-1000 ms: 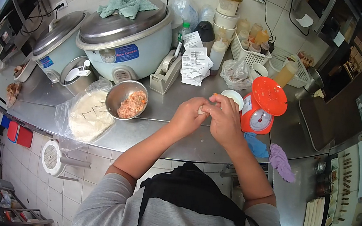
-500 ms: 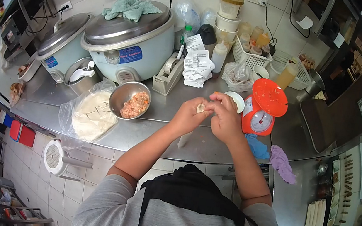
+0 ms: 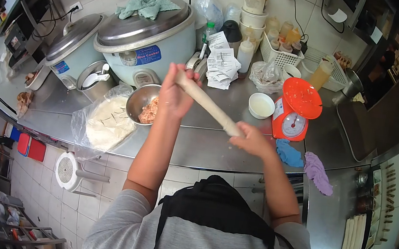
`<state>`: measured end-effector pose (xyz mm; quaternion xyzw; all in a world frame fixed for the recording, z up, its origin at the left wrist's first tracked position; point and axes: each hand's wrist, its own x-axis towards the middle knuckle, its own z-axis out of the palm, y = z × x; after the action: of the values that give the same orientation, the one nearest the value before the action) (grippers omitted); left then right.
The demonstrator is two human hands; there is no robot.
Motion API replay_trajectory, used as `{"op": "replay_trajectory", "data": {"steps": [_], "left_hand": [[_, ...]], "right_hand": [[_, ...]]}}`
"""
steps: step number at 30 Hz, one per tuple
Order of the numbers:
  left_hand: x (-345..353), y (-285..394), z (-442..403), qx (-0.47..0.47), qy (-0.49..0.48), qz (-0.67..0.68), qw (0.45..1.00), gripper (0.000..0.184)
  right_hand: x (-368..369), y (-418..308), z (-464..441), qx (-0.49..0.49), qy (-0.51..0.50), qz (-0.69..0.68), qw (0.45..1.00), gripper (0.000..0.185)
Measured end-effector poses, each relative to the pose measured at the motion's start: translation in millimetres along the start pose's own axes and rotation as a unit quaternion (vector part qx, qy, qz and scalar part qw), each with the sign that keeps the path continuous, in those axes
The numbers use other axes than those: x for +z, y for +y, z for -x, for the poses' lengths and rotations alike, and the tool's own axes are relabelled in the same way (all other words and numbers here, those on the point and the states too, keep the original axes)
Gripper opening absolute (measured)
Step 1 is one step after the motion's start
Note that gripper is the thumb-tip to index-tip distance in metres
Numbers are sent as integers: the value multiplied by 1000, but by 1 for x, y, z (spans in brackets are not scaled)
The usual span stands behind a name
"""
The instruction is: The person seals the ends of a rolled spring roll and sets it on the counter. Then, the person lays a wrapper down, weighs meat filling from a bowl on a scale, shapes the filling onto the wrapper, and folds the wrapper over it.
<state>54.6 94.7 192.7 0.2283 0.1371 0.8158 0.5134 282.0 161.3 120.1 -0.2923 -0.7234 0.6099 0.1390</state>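
A long, pale uncooked spring roll (image 3: 208, 106) is held above the steel counter, slanting from upper left down to the right. Its upper end lies against the fingers of my left hand (image 3: 173, 100), whose palm faces up. The lower end is gripped by my right hand (image 3: 255, 141), between thumb and fingers. Close to my left forearm stands a metal bowl (image 3: 135, 97) of orange-pink filling, partly hidden by the arm. Beside it, a stack of pale wrappers (image 3: 106, 125) lies in a clear plastic bag. Beyond my right hand sits a small white bowl (image 3: 260, 107) of pale liquid.
Two rice cookers (image 3: 140, 61) stand at the back left, with a pot (image 3: 95, 80) of white scoops before them. A red kitchen scale (image 3: 292, 124) is at the right, near blue and purple cloths (image 3: 318, 173). Several similar rolls (image 3: 353, 238) lie far right.
My hands were together, pinching the roll's end while it hung down. They have moved apart, my left up and leftward, my right lower, and the roll now slants between them.
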Motion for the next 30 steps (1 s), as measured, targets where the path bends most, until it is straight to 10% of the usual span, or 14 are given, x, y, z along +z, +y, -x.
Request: {"op": "replay_trajectory", "data": {"steps": [6, 8, 11, 14, 17, 21, 30], "left_hand": [[-16, -1, 35, -34, -230, 130, 964, 52], [-12, -10, 52, -145, -219, 144, 954, 105], [-36, -41, 49, -335, -317, 144, 876, 120], [-20, -51, 39, -389, -317, -97, 859, 95], [-2, -62, 28, -293, -269, -257, 881, 44], [19, -66, 37, -134, -156, -355, 912, 20], [17, -77, 38, 56, -138, -533, 833, 13]], "right_hand": [[-77, -67, 14, -131, 97, -84, 983, 33], [-86, -81, 14, -177, 92, -124, 972, 32], [-80, -111, 15, -193, 62, -124, 971, 32], [-54, -126, 13, -159, 34, -61, 985, 35], [-28, -114, 7, -195, 9, 13, 981, 36], [-1, -90, 11, -355, 140, 121, 916, 38], [6, -66, 17, -451, 224, 265, 822, 36]]}}
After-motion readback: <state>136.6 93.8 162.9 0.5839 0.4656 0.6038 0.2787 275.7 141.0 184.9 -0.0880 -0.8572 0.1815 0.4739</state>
